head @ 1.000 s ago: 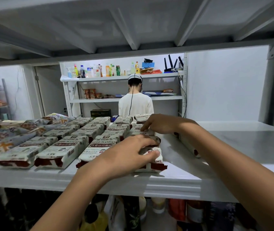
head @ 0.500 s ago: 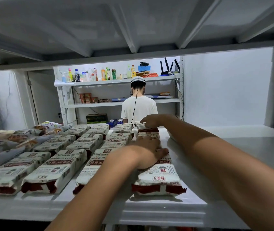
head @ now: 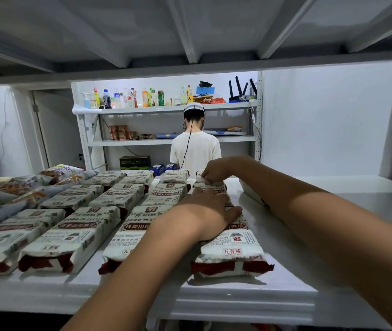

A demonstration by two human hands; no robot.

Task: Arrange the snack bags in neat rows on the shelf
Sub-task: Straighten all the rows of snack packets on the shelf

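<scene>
Front snack bag (head: 232, 249): rightmost row, near lip of white shelf (head: 238, 304).
Left hand (head: 210, 211): flat on its far end, fingers slightly spread, pressing.
Right hand (head: 215, 172): fingers curled, pinching edge of far bag (head: 201, 179).
Risk: glossy film likely slips on smooth painted metal. Pull toward front could push front bag over lip or skew row against neighbour rows (head: 70, 235).
Bags: soft, pillow-shaped, crimped red ends.

White snack bags (head: 75, 237) carry dark red bands and newsprint-style lettering; the shelf (head: 238, 304) is plain white; far-left bags (head: 26, 183) are grey-blue with orange.
</scene>
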